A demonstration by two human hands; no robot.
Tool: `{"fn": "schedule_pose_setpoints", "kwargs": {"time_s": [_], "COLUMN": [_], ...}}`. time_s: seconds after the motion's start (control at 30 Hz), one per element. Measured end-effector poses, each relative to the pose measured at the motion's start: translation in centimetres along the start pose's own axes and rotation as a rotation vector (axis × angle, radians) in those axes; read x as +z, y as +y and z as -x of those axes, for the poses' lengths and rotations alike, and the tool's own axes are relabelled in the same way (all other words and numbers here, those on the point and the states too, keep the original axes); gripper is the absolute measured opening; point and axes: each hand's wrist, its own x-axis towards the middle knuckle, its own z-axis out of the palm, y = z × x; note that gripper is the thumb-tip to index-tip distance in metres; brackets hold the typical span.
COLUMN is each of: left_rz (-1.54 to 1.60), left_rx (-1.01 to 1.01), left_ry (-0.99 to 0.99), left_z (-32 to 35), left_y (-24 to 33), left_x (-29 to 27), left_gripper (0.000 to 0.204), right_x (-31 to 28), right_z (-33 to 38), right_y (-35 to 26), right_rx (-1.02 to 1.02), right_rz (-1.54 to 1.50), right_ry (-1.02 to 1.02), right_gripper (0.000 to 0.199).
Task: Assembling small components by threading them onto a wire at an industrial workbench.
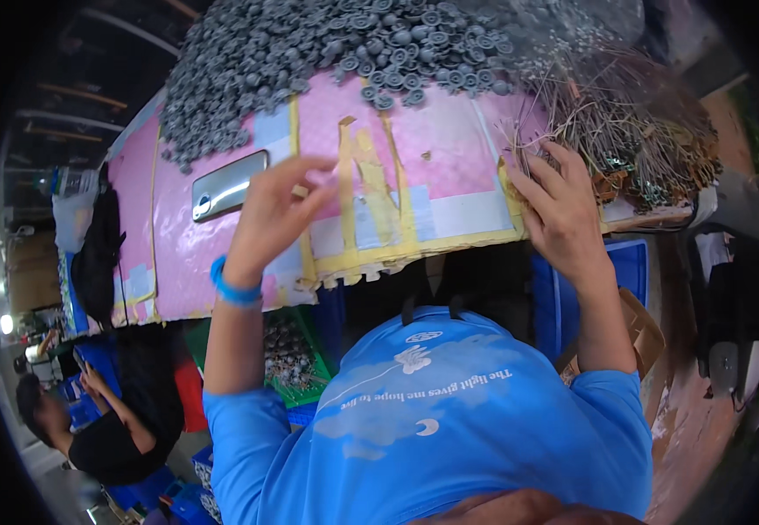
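My left hand (281,210), with a blue band on the wrist, hovers over the pink table covering beside a phone (230,185). Its fingers are slightly blurred and apart, and nothing shows between them. At the right, my right hand (563,206) reaches to the near left edge of a tangled heap of thin wire-like pieces (615,114). Its fingers are bent and spread, with the tips against loose wire ends. Whether a single wire lies under the fingertips is hard to see. A large pile of small grey round cap-like parts (309,52) covers the far side.
Yellow tape strips (366,175) run across the worn pink table covering (436,131). Below the table edge are a green crate (296,350) of small parts, a blue bin (629,262) and a cardboard box (642,332). Another person (104,420) sits at the lower left.
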Motion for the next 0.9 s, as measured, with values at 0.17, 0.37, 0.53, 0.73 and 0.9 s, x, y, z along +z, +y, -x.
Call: {"fn": "schedule_pose_setpoints", "kwargs": {"time_s": [0.17,0.37,0.53,0.73,0.9], "left_rz": [-0.137,-0.484,-0.505,-0.528,-0.278], "left_rx": [0.133,0.140,0.165,0.269,0.124], "left_ry": [0.187,0.428,0.308,0.374,0.283], "left_z": [-7.0,-12.4,-12.6,-10.0,-9.2], "left_y": [-2.2,-4.5,-5.5,-5.4,-5.4], "left_x": [2.6,2.7,2.7,2.6,2.5], "left_gripper": [0.031,0.029,0.026,0.031,0.033], "right_x": [0.3,1.2,2.1,0.9,0.8], "right_z": [1.3,3.2,3.2,1.7,2.7], "right_y": [-2.0,-3.0,-2.6,-1.9,-2.9], "right_rx": [0.007,0.221,0.333,0.400,0.546], "right_rz": [-0.010,-0.090,-0.092,-0.245,-0.230], "right_ry": [0.071,0.224,0.208,0.421,0.241], "right_gripper": [0.038,0.030,0.020,0.011,0.013]}}
